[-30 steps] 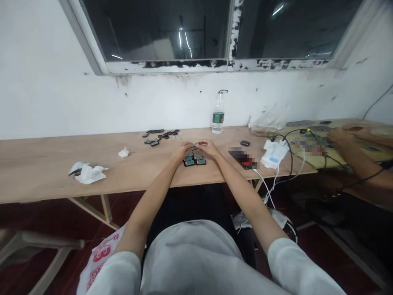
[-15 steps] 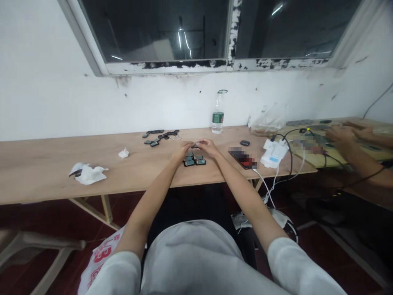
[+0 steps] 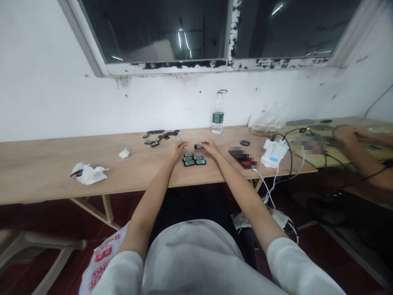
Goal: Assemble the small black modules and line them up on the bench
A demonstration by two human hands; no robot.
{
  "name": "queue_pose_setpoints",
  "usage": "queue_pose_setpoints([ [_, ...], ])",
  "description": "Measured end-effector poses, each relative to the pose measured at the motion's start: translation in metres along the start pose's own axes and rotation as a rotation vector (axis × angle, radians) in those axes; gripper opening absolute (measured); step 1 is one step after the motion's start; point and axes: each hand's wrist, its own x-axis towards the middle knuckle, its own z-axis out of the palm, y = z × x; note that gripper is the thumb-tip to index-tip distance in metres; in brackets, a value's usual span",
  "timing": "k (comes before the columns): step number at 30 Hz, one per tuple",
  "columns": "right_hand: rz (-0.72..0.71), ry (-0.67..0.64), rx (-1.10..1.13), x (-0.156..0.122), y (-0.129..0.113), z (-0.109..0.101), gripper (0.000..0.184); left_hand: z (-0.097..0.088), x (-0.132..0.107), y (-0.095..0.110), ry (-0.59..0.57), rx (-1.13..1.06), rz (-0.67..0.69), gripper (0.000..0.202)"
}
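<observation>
Between the fingertips of my right hand [image 3: 210, 147] is a small black-edged module [image 3: 198, 146] with a grey-green face, held just above or on the table. My left hand [image 3: 178, 149] is apart from it, open, its fingers stretched to the right and nothing visible in them. Just below both hands lie several similar modules [image 3: 189, 162] in a tight cluster. Farther back to the left, more dark modules [image 3: 155, 142] lie in loose groups, with small pale bits [image 3: 181, 136] beside them. The exact kind of these parts is too small to make out.
A water bottle [image 3: 217, 119] stands against the wall. On the right are a phone [image 3: 241, 157], a small black case [image 3: 245, 143], a white power strip [image 3: 274, 153] with cables and a plastic bag [image 3: 268, 121]. Crumpled tissues [image 3: 90, 174] lie left. A co-worker's hands [image 3: 346, 133] are at far right.
My left hand has let go of the module and drawn away to the left. The module stays in my right hand, its face now more visible.
</observation>
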Motion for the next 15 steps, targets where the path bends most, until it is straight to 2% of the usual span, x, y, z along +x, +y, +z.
queue_pose_setpoints([
  [4,0.041,0.027,-0.184,0.001,0.007,-0.004,0.013,-0.022,0.000,-0.018,0.025,-0.031,-0.131,0.021],
  [9,0.049,-0.011,-0.363,0.000,0.013,-0.002,0.012,-0.038,-0.006,-0.036,-0.143,-0.066,-0.248,0.032],
  [15,-0.007,-0.054,-0.437,0.000,0.011,0.001,0.014,-0.043,-0.006,-0.045,-0.274,-0.084,-0.264,0.040],
])
